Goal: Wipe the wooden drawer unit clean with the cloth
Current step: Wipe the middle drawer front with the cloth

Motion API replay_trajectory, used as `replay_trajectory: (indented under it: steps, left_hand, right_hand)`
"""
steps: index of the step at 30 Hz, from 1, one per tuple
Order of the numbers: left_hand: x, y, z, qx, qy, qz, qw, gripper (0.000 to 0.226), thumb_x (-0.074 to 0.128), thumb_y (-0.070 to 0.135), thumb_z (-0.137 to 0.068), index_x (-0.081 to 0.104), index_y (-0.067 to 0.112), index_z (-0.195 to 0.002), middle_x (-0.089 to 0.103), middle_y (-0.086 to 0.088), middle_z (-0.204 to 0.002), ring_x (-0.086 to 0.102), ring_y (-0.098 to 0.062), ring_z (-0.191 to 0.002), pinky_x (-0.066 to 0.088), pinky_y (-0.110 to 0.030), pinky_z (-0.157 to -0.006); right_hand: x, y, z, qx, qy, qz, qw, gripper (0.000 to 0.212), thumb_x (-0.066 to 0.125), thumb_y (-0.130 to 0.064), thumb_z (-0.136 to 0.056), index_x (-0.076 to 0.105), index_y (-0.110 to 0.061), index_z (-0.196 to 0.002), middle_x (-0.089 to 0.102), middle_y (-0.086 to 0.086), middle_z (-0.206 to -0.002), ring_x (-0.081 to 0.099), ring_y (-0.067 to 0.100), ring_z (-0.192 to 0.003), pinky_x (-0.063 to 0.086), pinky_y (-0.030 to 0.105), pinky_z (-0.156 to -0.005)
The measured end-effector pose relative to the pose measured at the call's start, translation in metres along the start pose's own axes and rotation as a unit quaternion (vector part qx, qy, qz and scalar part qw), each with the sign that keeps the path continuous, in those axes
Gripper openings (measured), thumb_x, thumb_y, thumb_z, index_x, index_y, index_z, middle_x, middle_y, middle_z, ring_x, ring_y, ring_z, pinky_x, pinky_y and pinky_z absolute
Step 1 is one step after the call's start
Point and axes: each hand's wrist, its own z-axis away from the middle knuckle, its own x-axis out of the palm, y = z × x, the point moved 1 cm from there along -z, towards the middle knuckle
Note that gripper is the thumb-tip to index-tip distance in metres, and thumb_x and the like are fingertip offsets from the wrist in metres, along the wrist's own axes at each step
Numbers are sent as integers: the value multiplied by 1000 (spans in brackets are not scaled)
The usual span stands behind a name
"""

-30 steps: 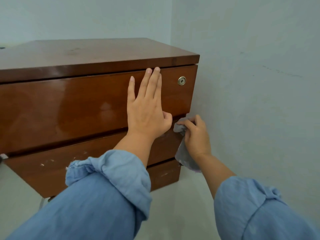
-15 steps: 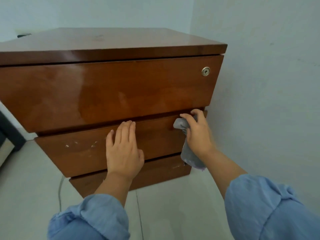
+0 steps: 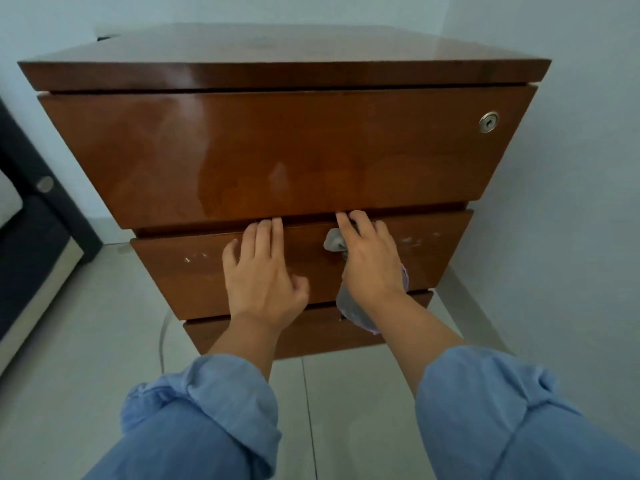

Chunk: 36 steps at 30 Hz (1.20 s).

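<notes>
A glossy brown wooden drawer unit [image 3: 277,157] with three drawer fronts stands on the floor, a round lock [image 3: 488,122] at the top drawer's right. My left hand [image 3: 261,275] lies flat on the middle drawer front, fingertips at its upper edge, holding nothing. My right hand [image 3: 370,261] presses a grey cloth [image 3: 351,306] against the same front, fingers reaching the gap above it. The cloth bunches at my fingers and hangs down below my wrist. White scuff marks [image 3: 415,240] show on the middle drawer, right of my right hand.
A pale wall [image 3: 571,202] runs close along the unit's right side and behind it. Dark furniture [image 3: 31,237] stands to the left. A light tiled floor [image 3: 86,341] lies in front of the unit.
My left hand dropped from the top drawer front to the middle one. My right hand with the cloth slid left along the middle drawer's upper edge. The view shifted to face the unit squarely.
</notes>
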Motion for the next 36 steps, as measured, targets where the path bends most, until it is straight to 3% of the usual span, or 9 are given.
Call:
replay_trajectory:
  steps: [4,11,19,23,26,31,34,36]
  left_hand:
    - [-10,0,-6,16,-25,-22,999,80,44,48,-73,34,12,-144,41,-6,-139,36,-24,-128,31,-44,-97]
    - [-22,-5,-13,43,-33,-38,998,74,41,53,-77,37,14,-140,39,-2,-126,38,-23,-116,27,-42,-93]
    - [-30,-5,-15,44,-50,-22,998,74,38,56,-82,37,14,-142,41,-2,-126,38,-22,-114,27,-42,-90]
    - [-31,-4,-14,36,-60,-10,998,78,37,58,-83,31,14,-146,38,-2,-134,35,-23,-120,27,-44,-96]
    - [-26,-2,-9,14,-69,-10,997,86,39,61,-81,22,12,-149,33,-3,-136,31,-24,-123,27,-45,-98]
    - [-26,6,-7,-4,-86,-4,996,86,42,56,-82,16,11,-150,29,-6,-140,27,-26,-128,24,-46,-105]
    - [-24,6,7,-11,-54,24,998,78,45,46,-83,21,13,-150,33,-6,-142,28,-24,-133,20,-47,-109]
    - [-20,6,16,-12,-41,27,999,81,48,44,-81,19,14,-151,32,-7,-148,24,-23,-140,16,-47,-112]
  right_hand:
    - [-6,-7,-3,6,-9,41,999,72,58,-4,-84,24,-17,-146,30,5,-143,41,29,-112,39,36,-90]
    - [-25,-15,-7,-10,-27,98,995,64,57,-10,-86,30,-14,-144,36,6,-136,41,29,-113,39,38,-90]
    - [-32,-17,-2,13,-35,58,998,62,58,-12,-86,34,-19,-143,40,5,-132,40,28,-113,39,38,-91]
    - [-35,0,18,64,70,-133,987,64,54,7,-80,41,-24,-134,46,-2,-130,43,21,-111,44,33,-89]
    - [-45,27,26,189,165,-252,935,43,54,4,-85,45,-22,-117,49,-4,-113,47,11,-101,42,24,-83]
    - [-61,84,22,191,222,-159,943,23,56,-5,-88,59,-14,-109,57,7,-112,55,24,-102,42,27,-82]
    - [-69,109,16,206,196,-145,948,25,56,-5,-87,65,-12,-110,62,11,-111,57,27,-101,38,24,-79]
    - [-69,118,11,213,177,-119,954,26,55,-5,-88,67,-12,-110,64,13,-110,59,29,-99,43,30,-80]
